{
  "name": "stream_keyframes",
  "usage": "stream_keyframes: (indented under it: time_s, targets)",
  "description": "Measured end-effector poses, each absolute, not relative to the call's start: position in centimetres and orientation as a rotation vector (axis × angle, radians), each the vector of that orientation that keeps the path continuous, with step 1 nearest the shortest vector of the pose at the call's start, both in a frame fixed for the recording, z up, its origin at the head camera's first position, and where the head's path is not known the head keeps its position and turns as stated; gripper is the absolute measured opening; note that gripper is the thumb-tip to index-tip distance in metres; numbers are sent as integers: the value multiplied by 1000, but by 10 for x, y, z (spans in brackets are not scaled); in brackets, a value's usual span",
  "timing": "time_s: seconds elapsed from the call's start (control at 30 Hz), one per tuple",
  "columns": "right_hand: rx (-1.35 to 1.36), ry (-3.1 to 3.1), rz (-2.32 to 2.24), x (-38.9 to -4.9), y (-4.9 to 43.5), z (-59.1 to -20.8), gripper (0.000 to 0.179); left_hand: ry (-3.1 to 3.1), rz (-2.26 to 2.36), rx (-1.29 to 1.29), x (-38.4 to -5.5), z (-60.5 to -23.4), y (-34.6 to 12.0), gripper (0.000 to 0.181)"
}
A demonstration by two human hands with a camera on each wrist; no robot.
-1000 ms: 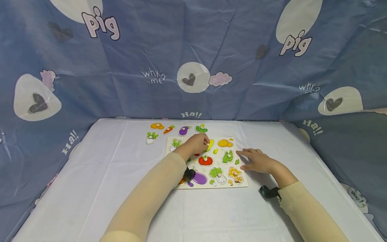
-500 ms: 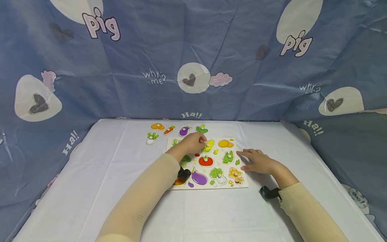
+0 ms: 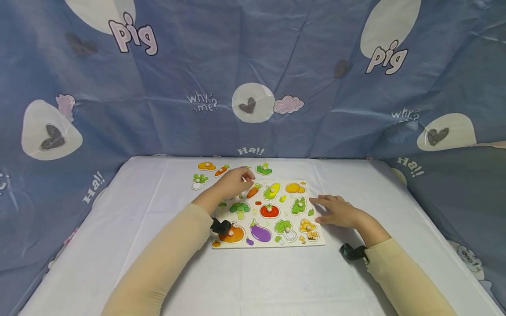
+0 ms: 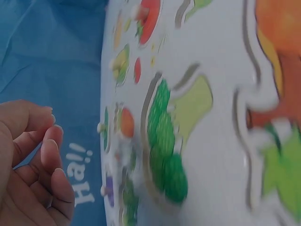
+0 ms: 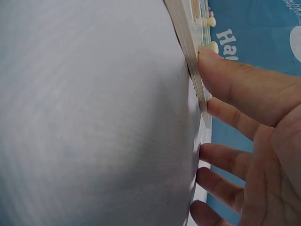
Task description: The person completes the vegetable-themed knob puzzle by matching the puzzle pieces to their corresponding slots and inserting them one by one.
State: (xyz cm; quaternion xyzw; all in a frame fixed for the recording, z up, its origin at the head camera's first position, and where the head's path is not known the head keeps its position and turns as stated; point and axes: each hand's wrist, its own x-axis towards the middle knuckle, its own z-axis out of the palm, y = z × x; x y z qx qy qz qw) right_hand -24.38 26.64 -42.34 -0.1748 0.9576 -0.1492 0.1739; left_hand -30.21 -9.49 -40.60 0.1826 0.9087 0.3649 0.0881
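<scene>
My left hand hovers over the far left of a white vegetable puzzle board, fingers loosely bent and holding nothing. Just beyond its fingertips lies a loose eggplant piece, mostly hidden by the hand. In the left wrist view the thumb and fingers are near each other with no piece between them. My right hand rests at the board's right edge, fingers spread, thumb against the edge. A knobbed corn piece and tomato piece sit in the board.
Loose potato, carrot, radish and broccoli pieces lie behind and left of the board. Printed broccoli and eggplant places carry no knob. A blue curtain rises behind the white table.
My left hand has moved left from the corn piece toward the eggplant piece, uncovering the corn, the printed carrot and the pumpkin. The right hand has stayed at the board's edge.
</scene>
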Motion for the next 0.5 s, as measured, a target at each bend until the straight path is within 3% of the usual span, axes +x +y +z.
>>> stream_keyframes:
  time_s: [0.5]
  targets:
    - [-564, 2728, -418, -241, 267, -421, 74, 2839, 1146, 435, -286, -401, -167, 24]
